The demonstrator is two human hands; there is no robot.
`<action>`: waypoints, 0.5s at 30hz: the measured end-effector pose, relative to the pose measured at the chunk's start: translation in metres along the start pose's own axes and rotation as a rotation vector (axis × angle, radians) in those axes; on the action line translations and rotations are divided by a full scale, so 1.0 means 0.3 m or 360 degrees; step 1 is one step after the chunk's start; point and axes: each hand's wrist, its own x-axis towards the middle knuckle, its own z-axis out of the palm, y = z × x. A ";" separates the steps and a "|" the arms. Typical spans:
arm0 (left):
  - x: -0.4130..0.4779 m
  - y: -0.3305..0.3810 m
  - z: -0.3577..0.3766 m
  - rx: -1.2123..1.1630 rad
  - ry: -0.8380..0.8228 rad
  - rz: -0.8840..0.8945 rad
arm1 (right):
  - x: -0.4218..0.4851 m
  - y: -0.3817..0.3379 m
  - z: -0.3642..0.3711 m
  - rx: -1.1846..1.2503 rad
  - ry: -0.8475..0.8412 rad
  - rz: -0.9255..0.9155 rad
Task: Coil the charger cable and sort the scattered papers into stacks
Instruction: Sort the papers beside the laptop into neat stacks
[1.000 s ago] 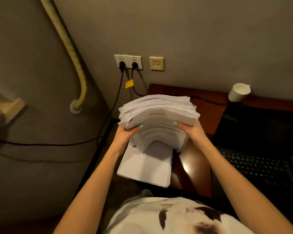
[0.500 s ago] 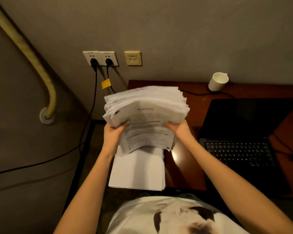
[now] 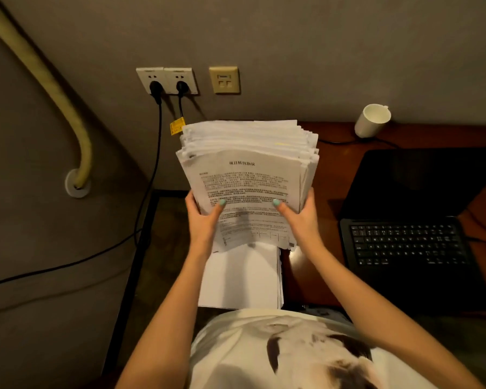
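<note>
Two hands on one fat stack of papers, held up in the air over the left end of the desk. The left hand and right hand each clamp a near corner, thumbs pressed flat on the top printed sheet and the other fingers tucked underneath, mostly hidden. That way the weight sits in the palms and the sheets can't fan out. The far edges look ragged, so my guess is it's being held like this to square it up before it goes down. Right below it is a second pile, blank side up, at the desk's near left edge, probably kept apart as its own sort. The laptop is open on the right, with a white cup far back by the wall. As for the cable, two black leads hang uncoiled from the wall sockets on the left. It's too dim to say which one is the charger's, and neither hand touches them.
</note>
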 end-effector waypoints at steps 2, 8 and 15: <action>-0.004 0.008 0.035 -0.0031 -0.0013 0.0034 | -0.015 0.022 0.031 0.0002 0.0045 -0.0021; -0.007 0.099 0.025 0.0103 -0.0165 0.0304 | -0.026 -0.020 0.030 0.0082 0.0215 -0.0048; -0.030 0.144 -0.112 -0.0038 -0.0337 0.0344 | -0.144 -0.002 -0.035 0.0049 0.0111 -0.0134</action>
